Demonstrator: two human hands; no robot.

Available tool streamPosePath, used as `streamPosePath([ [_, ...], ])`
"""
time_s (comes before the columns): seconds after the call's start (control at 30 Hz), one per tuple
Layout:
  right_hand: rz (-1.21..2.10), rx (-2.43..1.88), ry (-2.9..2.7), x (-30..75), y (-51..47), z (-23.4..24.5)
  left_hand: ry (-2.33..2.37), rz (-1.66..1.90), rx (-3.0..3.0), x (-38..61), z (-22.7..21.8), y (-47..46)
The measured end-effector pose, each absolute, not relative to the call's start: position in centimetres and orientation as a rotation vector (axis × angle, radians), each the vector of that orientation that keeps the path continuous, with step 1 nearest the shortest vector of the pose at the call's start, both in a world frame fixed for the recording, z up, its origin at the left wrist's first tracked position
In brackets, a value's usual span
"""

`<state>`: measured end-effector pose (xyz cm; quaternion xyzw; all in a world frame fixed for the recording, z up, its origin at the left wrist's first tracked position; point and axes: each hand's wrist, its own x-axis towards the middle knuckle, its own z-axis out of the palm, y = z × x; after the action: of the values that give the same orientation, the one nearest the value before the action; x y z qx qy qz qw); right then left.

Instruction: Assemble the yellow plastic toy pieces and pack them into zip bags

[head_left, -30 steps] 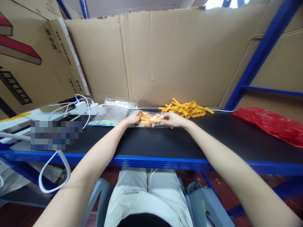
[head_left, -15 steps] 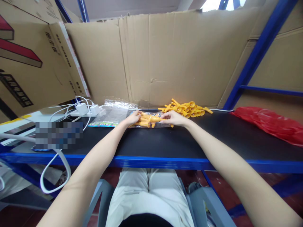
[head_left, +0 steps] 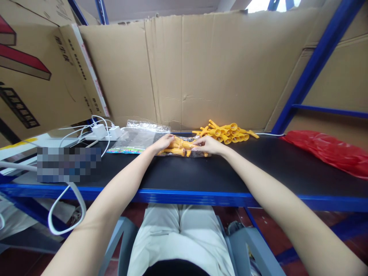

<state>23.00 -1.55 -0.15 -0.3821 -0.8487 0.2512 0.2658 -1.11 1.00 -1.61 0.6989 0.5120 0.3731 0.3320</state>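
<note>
A clear plastic bag (head_left: 189, 154) lies on the black table, with several yellow plastic pipes (head_left: 180, 144) in it. My left hand (head_left: 165, 142) is closed around the bag's left end, fingers curled over bag and pipes. At the other end, my right hand (head_left: 209, 145) pinches a yellow pipe; whether bag film lies between the fingers and the pipe I cannot tell. Just behind my right hand lies a loose pile of the same yellow pipes (head_left: 227, 133), each with a cup-shaped end. Flat clear bags (head_left: 133, 138) with a colourful edge lie left of my left hand.
A red plastic bag (head_left: 327, 151) lies at the right. White chargers (head_left: 99, 131) with cables and a blurred-out item (head_left: 69, 164) stand at the left. Cardboard (head_left: 224, 73) walls the back; a blue rail (head_left: 195, 197) runs along the front edge.
The yellow pipes in the bag have shifted slightly and sit closer together. My right hand has moved a little to the left and down. The loose pile is unchanged.
</note>
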Motion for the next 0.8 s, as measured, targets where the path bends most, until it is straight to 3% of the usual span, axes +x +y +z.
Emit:
streamPosePath([
  [0.53, 0.598, -1.114, -2.387, 22.4, -3.6, 1.6, 1.019, 0.930, 2.407, -0.4, 1.4, -1.9],
  [0.8, 0.533, -1.103, -2.226, 22.1, -3.0, 1.0, 1.013, 1.133, 2.349, 0.6, 1.1, -1.6],
])
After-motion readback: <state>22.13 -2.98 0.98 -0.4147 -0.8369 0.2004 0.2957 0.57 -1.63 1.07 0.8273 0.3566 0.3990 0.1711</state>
